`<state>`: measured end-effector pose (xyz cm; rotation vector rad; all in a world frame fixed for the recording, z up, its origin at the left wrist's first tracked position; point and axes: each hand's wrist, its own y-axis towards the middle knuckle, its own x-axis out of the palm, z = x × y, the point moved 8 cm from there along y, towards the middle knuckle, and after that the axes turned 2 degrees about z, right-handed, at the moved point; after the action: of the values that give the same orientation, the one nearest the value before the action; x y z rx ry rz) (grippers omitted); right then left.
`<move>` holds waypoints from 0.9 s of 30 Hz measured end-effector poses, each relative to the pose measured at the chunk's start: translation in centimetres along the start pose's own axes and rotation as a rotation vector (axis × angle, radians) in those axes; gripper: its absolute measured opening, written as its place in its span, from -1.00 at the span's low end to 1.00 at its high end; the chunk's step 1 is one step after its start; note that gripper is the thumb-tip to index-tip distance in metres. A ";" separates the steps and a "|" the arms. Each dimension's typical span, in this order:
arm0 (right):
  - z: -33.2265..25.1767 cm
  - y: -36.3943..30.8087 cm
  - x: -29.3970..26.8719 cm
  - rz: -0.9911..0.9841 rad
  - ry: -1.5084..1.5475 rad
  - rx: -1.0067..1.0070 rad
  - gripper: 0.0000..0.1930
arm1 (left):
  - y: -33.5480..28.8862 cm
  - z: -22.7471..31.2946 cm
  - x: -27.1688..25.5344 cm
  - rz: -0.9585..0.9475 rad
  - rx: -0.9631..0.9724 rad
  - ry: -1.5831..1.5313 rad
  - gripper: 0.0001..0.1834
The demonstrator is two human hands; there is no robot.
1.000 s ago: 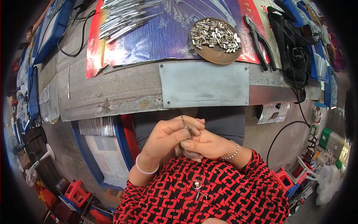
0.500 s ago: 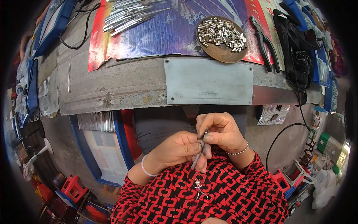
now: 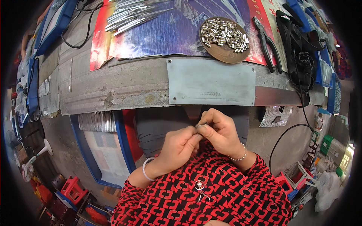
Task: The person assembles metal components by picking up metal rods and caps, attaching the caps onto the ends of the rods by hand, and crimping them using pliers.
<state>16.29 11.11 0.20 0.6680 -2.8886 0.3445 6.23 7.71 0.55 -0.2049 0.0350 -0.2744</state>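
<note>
My left hand [image 3: 177, 147] and my right hand [image 3: 218, 130] meet above my lap, just below the table's near edge. Both are closed, thumbs and fingertips pinched together and touching. The slim grey metal strip that showed from the left fingers earlier is now almost wholly hidden by them. At the right fingertips a tiny dark bit shows, too small to name. On the table beyond, a round brown dish [image 3: 226, 57] holds many short silvery metal sleeves [image 3: 222, 34]. Farther left lies a pile of long flat metal strips [image 3: 132, 17].
A pale metal plate [image 3: 211, 81] is fixed along the table's near edge. Pliers [image 3: 267, 45] with black handles lie right of the dish, beside a black strap bundle [image 3: 301, 60]. A blue tray [image 3: 81, 145] with metal strips stands lower left. One thin rod [image 3: 70, 75] lies at left.
Both hands have risen slightly toward the table and drawn tighter together. The left hand has turned, and its strip, which pointed down toward my chest, no longer shows.
</note>
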 end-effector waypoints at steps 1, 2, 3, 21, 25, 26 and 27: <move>-0.3 -0.1 -0.2 -0.001 0.000 0.001 -0.89 | -0.1 0.3 -0.4 0.001 -0.001 -0.001 -0.76; -0.2 -0.2 -0.3 0.008 0.129 0.083 -0.88 | -0.4 -0.6 0.3 -0.113 -0.177 -0.280 -0.76; 0.0 -0.3 -0.5 0.014 0.258 0.163 -0.86 | -0.9 -1.2 1.4 -0.226 -0.351 -0.559 -0.76; -1.3 -0.3 -1.7 0.059 0.299 -0.145 -0.91 | -1.7 -1.1 2.5 -0.393 -0.421 -0.783 -0.65; -1.4 0.0 -2.1 0.077 0.348 -0.146 -0.90 | -1.9 -1.5 2.4 -0.364 -0.418 -0.822 -0.66; -0.9 -0.1 -1.8 0.054 0.346 -0.061 -0.90 | -1.9 -1.5 2.4 -0.363 -0.419 -0.824 -0.66; -0.9 -0.2 -1.7 0.054 0.346 -0.060 -0.90 | -1.9 -1.5 2.4 -0.372 -0.414 -0.817 -0.66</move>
<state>17.96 11.88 0.80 0.4683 -2.5789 0.3411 7.98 4.97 -0.53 -0.7264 -0.7686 -0.5365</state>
